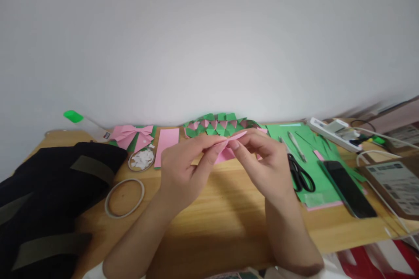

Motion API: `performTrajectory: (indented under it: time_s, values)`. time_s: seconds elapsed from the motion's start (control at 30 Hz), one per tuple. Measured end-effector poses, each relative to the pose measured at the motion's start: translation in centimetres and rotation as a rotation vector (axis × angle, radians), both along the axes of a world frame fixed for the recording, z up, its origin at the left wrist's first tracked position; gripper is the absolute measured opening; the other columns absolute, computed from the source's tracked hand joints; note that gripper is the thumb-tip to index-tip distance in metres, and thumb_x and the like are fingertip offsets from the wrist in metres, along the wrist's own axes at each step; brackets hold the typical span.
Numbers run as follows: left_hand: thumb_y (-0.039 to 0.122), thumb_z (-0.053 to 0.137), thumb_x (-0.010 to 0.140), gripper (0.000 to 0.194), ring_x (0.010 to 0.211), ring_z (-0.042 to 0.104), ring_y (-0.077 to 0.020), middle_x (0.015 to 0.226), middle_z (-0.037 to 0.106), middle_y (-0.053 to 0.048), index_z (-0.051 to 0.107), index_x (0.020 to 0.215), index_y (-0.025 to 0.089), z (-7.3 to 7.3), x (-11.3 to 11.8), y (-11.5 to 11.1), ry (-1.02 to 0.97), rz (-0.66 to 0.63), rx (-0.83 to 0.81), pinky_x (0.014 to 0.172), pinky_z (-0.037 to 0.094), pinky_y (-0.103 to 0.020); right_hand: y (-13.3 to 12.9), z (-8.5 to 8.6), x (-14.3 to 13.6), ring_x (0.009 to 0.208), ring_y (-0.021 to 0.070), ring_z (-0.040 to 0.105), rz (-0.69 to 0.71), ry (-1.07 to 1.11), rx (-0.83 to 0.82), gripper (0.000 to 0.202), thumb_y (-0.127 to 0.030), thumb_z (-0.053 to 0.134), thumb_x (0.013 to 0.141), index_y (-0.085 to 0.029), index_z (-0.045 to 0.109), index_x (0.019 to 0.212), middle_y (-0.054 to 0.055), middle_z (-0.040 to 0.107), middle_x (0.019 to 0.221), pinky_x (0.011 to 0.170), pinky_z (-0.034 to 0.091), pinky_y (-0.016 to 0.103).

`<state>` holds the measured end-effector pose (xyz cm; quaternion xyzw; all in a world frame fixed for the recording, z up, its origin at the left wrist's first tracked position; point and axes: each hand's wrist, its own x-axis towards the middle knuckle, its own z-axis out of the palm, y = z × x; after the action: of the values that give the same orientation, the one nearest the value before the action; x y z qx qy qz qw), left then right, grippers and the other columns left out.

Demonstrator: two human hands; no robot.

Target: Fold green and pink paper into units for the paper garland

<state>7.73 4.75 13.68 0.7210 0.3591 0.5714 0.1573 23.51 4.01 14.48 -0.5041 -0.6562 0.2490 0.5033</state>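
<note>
Fingers (203,141) of both hands pinch a folded piece of pink paper (224,155), raised above a wooden table (212,213) set along a pale wall (209,43). The left hand (183,170) clasps the paper's left side between thumb and forefinger; the right hand (271,168) grips the opposite side in like fashion, thumb toward the camera. The pink paper lies directly between the two sets of fingertips, which nearly meet at its middle, with one pointed edge rising past the right thumb and a flap showing below. How the remaining fingers bear on its far side cannot be told.

Beyond the hands, a green-and-pink paper chain (222,124) lies near the wall. At left are a pink rectangle (168,144), a pink paper bow (131,135), a ring of white scraps (142,159) and a larger tape ring (124,216). At right, black-handled scissors (296,172) rest beside the right hand on green sheets (317,178), near a dark phone (348,189).
</note>
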Motion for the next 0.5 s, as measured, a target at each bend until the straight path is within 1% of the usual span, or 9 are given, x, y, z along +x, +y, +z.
performTrajectory:
  time_s: [0.17,0.27,0.4,0.43,0.5]
  values:
    - [0.016,0.059,0.091,0.016,0.065,0.069,-0.0099,0.08,0.077,0.007,0.07,0.094,0.027,-0.22,0.18,-0.01,0.017,-0.007,0.021,0.058,0.054,-0.02,0.09,-0.03,0.07,0.059,0.0108,0.055,-0.053,0.024,-0.092,0.014,-0.024,0.062,0.079,-0.019,0.062,0.065,0.001,0.062,0.071,0.048,0.039,0.023]
    - [0.015,0.059,0.091,0.018,0.071,0.07,-0.0101,0.086,0.076,0.006,0.068,0.099,0.027,-0.4,0.23,0.0,0.02,-0.02,0.006,0.062,0.055,-0.019,0.28,-0.19,0.19,0.059,0.0126,0.057,-0.082,0.043,-0.143,0.01,-0.024,0.062,0.074,-0.019,0.06,0.066,0.001,0.06,0.068,0.051,0.042,0.025]
    - [0.012,0.061,0.089,0.017,0.076,0.069,-0.0107,0.101,0.071,0.0,0.066,0.099,0.025,-0.67,0.5,0.21,-0.078,0.073,0.018,0.062,0.056,-0.021,0.45,-0.42,0.41,0.062,0.0142,0.059,-0.069,0.154,-0.171,0.008,-0.023,0.062,0.075,-0.019,0.06,0.068,0.001,0.062,0.069,0.058,0.047,0.028]
    - [0.013,0.062,0.089,0.015,0.076,0.069,-0.0108,0.102,0.068,-0.002,0.065,0.098,0.024,-0.76,0.54,0.29,-0.116,0.092,0.031,0.06,0.055,-0.021,0.45,-0.42,0.48,0.063,0.0142,0.06,-0.053,0.188,-0.165,0.009,-0.022,0.062,0.075,-0.019,0.061,0.068,0.001,0.063,0.069,0.059,0.048,0.028]
    - [0.014,0.062,0.088,0.012,0.072,0.067,-0.0104,0.097,0.065,-0.001,0.063,0.096,0.023,-0.95,0.51,0.41,-0.18,0.103,0.044,0.057,0.054,-0.022,0.4,-0.35,0.59,0.064,0.0139,0.06,-0.017,0.24,-0.152,0.009,-0.019,0.062,0.075,-0.019,0.061,0.066,0.001,0.064,0.068,0.06,0.048,0.027]
